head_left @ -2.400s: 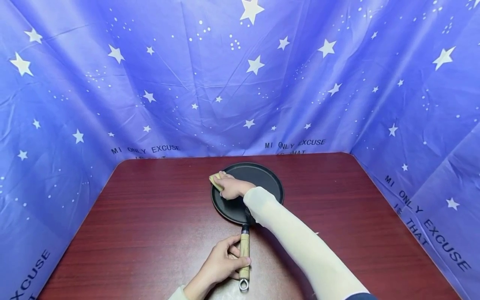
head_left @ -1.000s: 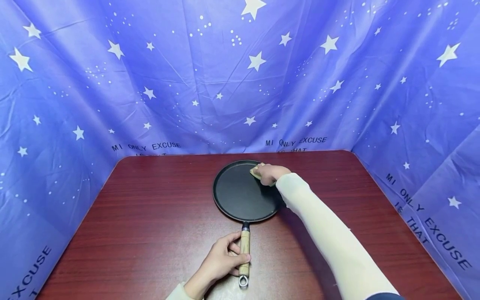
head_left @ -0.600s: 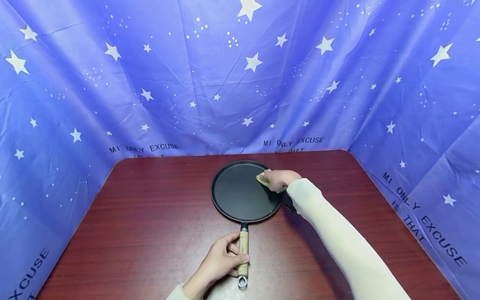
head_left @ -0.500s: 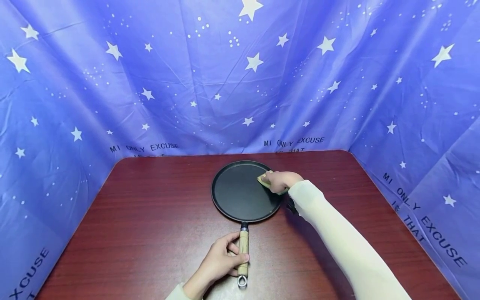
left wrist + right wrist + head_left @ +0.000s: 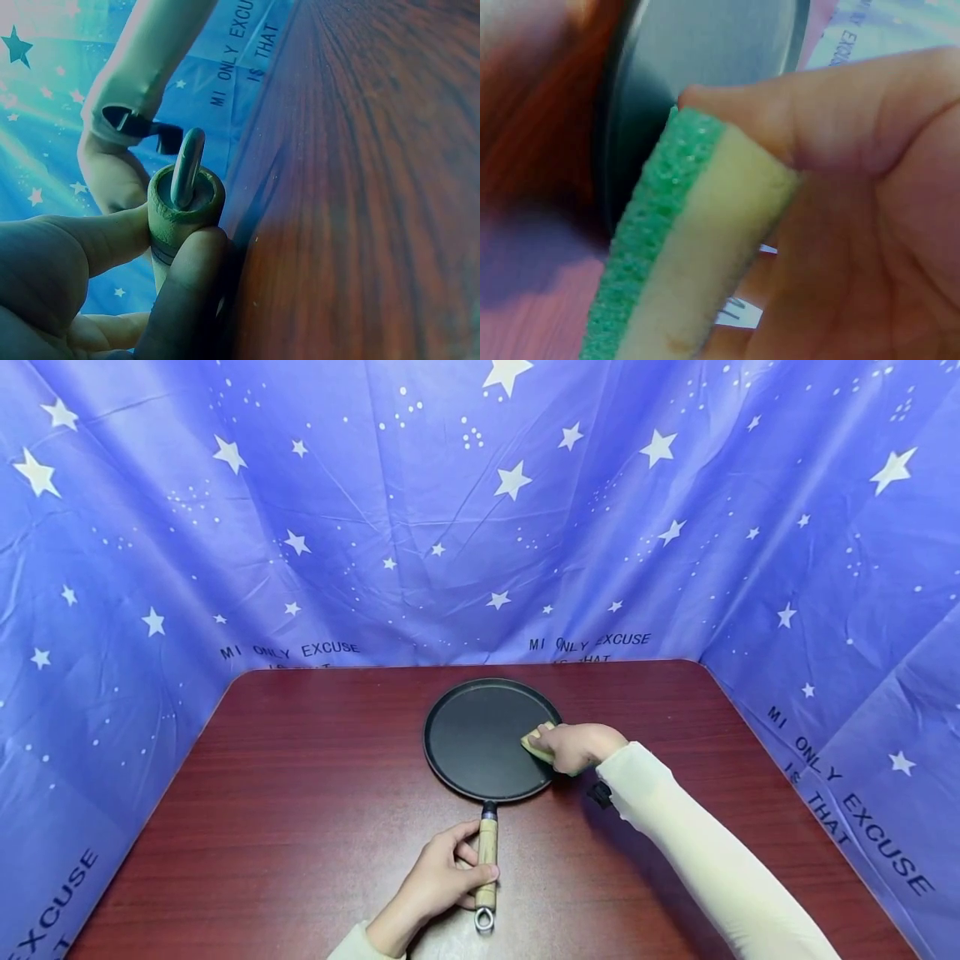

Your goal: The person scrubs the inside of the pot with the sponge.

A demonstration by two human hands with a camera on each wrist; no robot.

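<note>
With left hand (image 5: 442, 877), pinches wooden handle (image 5: 488, 842) at 6 o'clock of crepe pan (image 5: 480, 735), apparently to steady pan on table (image 5: 300, 760). With right hand (image 5: 581, 747), pinches two-layer sponge (image 5: 705, 202) at pan's 3 o'clock, green layer (image 5: 641, 240) panward, presumably as working face.

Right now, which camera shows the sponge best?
The right wrist view: there the sponge is large, green and yellow layers visible. The head view shows a small part at the right hand; the left wrist view, none.

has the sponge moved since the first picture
Yes: in the head view, the sponge has moved right and slightly nearer the person, relative to the table.
</note>
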